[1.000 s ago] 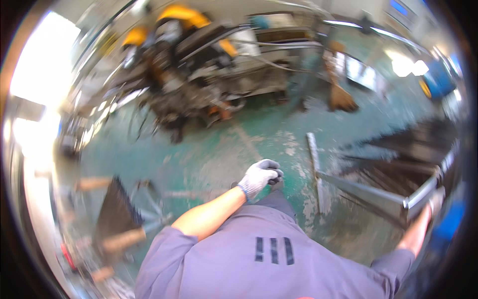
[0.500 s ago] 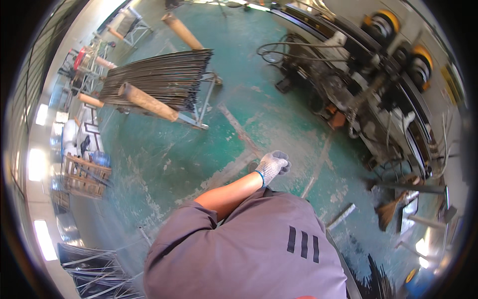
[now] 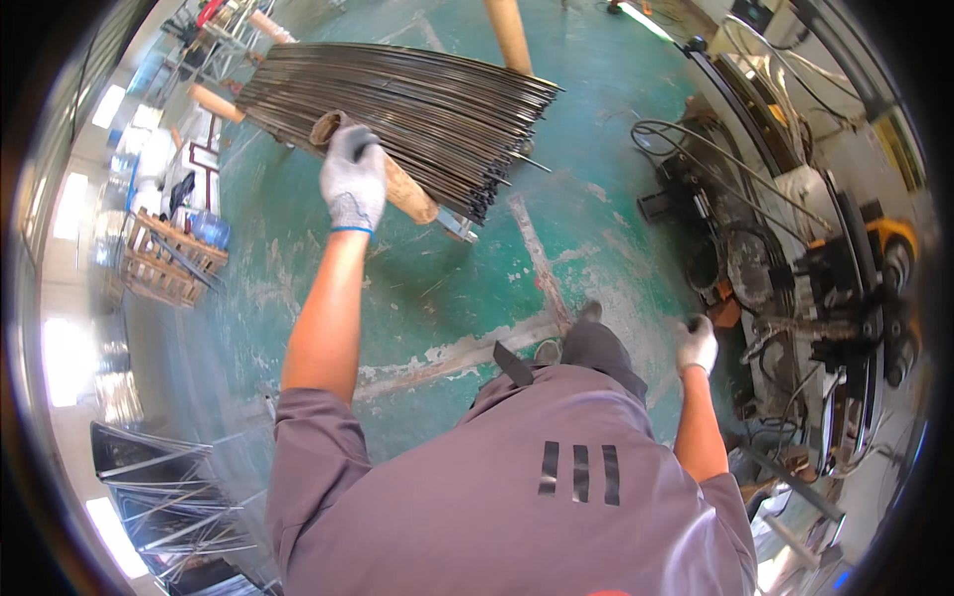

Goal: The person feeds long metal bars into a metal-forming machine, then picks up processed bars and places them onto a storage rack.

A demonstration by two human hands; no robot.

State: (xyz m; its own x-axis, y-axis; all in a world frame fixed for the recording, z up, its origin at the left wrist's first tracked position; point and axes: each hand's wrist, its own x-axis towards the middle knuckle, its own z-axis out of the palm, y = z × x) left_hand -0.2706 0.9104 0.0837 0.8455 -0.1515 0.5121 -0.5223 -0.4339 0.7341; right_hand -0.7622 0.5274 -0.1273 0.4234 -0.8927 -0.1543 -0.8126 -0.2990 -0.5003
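Observation:
My left hand (image 3: 354, 179), in a white knit glove with a dark-smudged fingertip area, reaches forward to a brown cardboard tube (image 3: 405, 191). Its fingers curl over the upper part of that tube, below the tube's open end. The tube leans up from the near side of a metal rack (image 3: 459, 227). On the rack lies a thick bundle of long, thin dark rods (image 3: 417, 104), their ends uneven at the right. Out to my right, my gloved right hand (image 3: 697, 346) hangs in the air over the floor, away from any object. Motion blurs its fingers.
A second tube (image 3: 508, 35) rises at the rack's far side. Along the right stands dark machinery (image 3: 755, 268) with looping hoses (image 3: 686, 129). A wooden pallet (image 3: 164, 263) stands at the left, with black framed material (image 3: 164, 487) nearer me. The green floor (image 3: 447, 308) has worn patches.
The rack and rods look closer. My left hand has gone from in front of my body forward and left to the tube. My right hand has come into view.

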